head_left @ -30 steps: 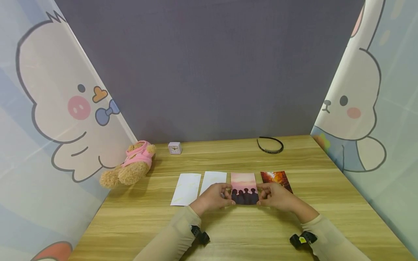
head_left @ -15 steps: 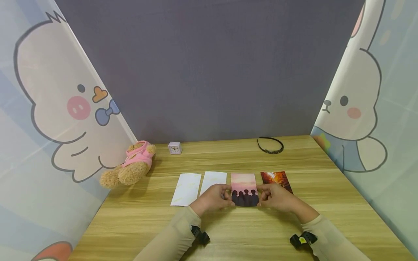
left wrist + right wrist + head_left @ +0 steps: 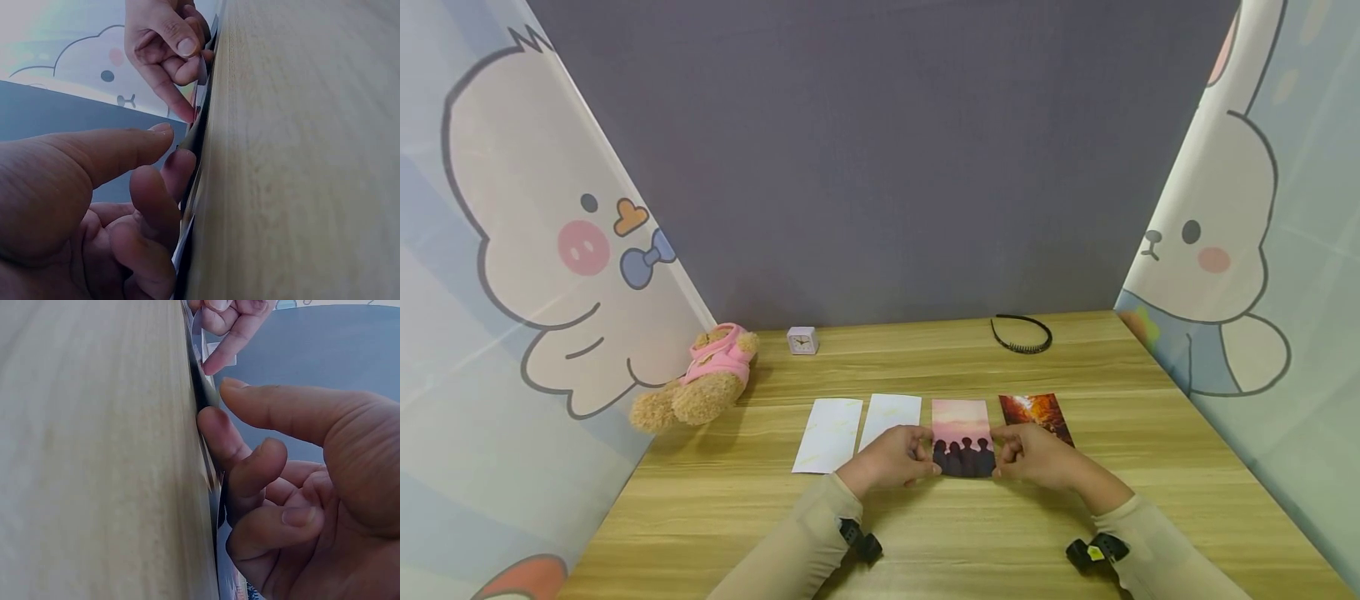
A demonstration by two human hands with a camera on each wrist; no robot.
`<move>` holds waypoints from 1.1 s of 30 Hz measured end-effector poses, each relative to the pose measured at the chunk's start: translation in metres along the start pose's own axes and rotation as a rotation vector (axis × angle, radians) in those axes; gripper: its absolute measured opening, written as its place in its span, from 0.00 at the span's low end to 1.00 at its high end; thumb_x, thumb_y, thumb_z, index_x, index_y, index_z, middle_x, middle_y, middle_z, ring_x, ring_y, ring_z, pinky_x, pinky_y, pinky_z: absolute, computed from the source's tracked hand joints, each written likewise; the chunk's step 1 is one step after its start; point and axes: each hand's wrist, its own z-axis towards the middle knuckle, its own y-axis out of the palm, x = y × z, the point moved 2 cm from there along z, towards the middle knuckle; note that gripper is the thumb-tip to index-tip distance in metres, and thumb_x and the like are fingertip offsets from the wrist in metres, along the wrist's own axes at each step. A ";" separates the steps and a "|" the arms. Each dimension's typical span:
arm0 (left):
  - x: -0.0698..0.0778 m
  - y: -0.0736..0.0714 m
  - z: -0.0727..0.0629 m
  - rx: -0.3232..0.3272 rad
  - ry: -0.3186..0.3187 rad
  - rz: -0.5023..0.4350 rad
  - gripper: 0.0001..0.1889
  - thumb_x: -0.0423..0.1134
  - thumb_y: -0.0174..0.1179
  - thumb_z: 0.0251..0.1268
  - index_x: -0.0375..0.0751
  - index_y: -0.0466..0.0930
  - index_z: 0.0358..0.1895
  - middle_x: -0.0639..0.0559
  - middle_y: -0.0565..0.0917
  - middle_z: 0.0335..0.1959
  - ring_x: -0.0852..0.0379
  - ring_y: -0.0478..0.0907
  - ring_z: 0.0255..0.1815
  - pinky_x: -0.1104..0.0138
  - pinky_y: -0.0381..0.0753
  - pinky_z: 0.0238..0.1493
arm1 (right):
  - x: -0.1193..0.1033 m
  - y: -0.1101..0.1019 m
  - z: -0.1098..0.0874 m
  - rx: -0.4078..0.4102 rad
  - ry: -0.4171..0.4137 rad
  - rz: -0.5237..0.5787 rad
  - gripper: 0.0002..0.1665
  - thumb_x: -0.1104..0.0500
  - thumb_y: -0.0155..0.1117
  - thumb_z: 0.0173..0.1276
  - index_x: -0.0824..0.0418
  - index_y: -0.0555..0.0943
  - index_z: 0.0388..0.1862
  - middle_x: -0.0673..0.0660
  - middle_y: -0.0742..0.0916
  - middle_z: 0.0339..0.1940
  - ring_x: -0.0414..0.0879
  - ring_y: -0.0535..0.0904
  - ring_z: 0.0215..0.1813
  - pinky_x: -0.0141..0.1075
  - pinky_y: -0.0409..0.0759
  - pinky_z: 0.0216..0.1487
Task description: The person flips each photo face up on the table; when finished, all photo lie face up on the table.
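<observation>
A photo print [image 3: 964,421] of a pink sky with several dark silhouettes lies between both hands, close over the table. The left hand [image 3: 891,454] has thumb and forefinger at its near left corner; the right hand [image 3: 1037,454] is at the near right corner in the same way. In the left wrist view the photo's corner [image 3: 187,144] shows between thumb and forefinger, its near edge slightly bowed. The right wrist view shows the other corner [image 3: 209,397] pinched likewise. The remaining fingers of both hands are curled.
Two white cards [image 3: 827,435] [image 3: 891,412] lie left of the photo, one partly behind the left hand. An orange-red photo [image 3: 1037,412] is partly covered by the right hand. Farther back are a teddy bear [image 3: 707,383], a small clock [image 3: 802,340] and a black headband [image 3: 1026,348].
The pink photo has shifted slightly toward the person, its near edge now a little lower in the head view. Both hands have stayed almost still at its corners.
</observation>
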 end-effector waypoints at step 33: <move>0.001 -0.008 -0.001 0.063 0.071 0.047 0.31 0.41 0.70 0.70 0.37 0.72 0.73 0.58 0.83 0.31 0.64 0.71 0.15 0.69 0.72 0.20 | -0.006 -0.008 0.000 0.101 -0.019 -0.049 0.31 0.65 0.74 0.69 0.71 0.76 0.69 0.55 0.83 0.35 0.40 0.72 0.25 0.31 0.72 0.24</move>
